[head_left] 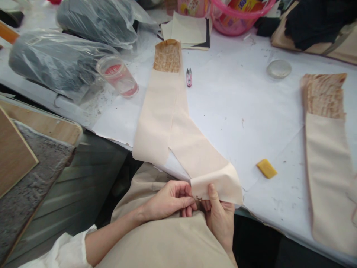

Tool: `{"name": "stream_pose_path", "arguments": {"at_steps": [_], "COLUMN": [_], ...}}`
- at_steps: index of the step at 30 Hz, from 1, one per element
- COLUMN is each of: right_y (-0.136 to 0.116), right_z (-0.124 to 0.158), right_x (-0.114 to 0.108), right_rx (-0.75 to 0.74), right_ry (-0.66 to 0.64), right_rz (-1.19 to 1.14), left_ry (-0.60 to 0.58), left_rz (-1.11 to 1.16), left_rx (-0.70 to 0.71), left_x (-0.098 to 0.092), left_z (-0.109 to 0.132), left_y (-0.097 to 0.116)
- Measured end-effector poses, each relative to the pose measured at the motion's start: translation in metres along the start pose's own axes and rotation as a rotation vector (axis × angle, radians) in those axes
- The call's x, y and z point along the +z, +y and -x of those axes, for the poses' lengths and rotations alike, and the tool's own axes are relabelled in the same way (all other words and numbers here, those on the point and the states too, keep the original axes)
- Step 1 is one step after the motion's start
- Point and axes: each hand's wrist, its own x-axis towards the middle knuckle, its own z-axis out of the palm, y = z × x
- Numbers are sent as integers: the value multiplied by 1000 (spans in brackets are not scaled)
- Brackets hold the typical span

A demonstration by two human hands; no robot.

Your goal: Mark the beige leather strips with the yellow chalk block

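A pale beige strip of leather-like material bends off the table edge toward my lap, its near end folded up. My right hand grips that end, thumb on top and fingers underneath. Beside its left corner, my left hand is closed with thumb and fingers pressed together; what is between them is too small to make out. Short dark threads show at the corner between my hands. Another beige strip lies alongside on the table, below a brown, ridged far end.
Pink thread snips lie right of the strips. A yellow block and a stack of beige strips are farther right. A plastic cup, plastic-wrapped grey bundles, a round clear dish and a pink basket stand beyond.
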Motion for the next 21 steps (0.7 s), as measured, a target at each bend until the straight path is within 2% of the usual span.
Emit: {"name": "stream_pose_path", "arguments": {"at_steps": [6, 11, 17, 21], "right_y": [0, -8, -9, -6], "right_z": [-3, 4, 4, -3], "right_x": [-6, 0, 3, -2], "right_rx": [-91, 15, 34, -98], "right_ry": [-29, -133, -44, 80], "right_rz": [180, 224, 174, 14], "left_ry": [-44, 13, -15, 29], "left_rz": [19, -61, -67, 7], "left_rx": [6, 3, 1, -35], "left_x": [1, 5, 3, 2], "left_z": [-3, -6, -2, 1], "left_y": [1, 0, 0, -3]}}
